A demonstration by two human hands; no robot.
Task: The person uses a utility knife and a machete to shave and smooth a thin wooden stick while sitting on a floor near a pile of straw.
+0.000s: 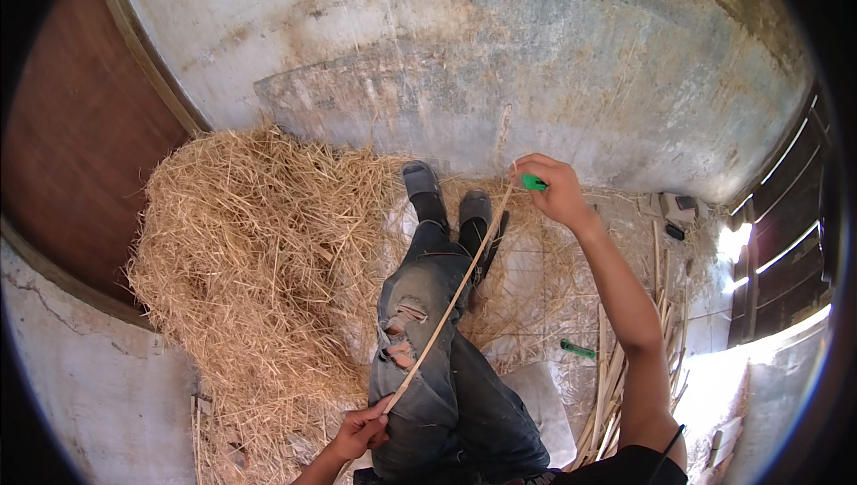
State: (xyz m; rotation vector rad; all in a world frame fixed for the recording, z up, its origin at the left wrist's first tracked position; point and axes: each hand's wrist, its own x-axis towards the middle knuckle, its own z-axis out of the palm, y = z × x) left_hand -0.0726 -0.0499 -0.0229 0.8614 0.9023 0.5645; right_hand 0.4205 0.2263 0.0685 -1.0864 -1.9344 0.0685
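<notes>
A long, thin bamboo strip [453,304] slants across my legs, from near my lap up to the far right. Its lower end is pinched between the thumb and fingers of my left hand [361,429]. My right hand [561,192], stretched out beyond my knees, is closed around a green utility knife [534,182]; only part of its handle shows, and the blade cannot be made out. The strip's far end touches the fingertips of this hand. My legs [437,342], in torn dark jeans, lie outstretched and crossed beneath the strip.
A big heap of straw [259,244] fills the left side. Several bamboo lengths [614,387] lie on the right, with a second green cutter [578,348] on the floor beside them. Ahead stands a stained wall [500,57]; small dark objects [676,232] sit near its right corner.
</notes>
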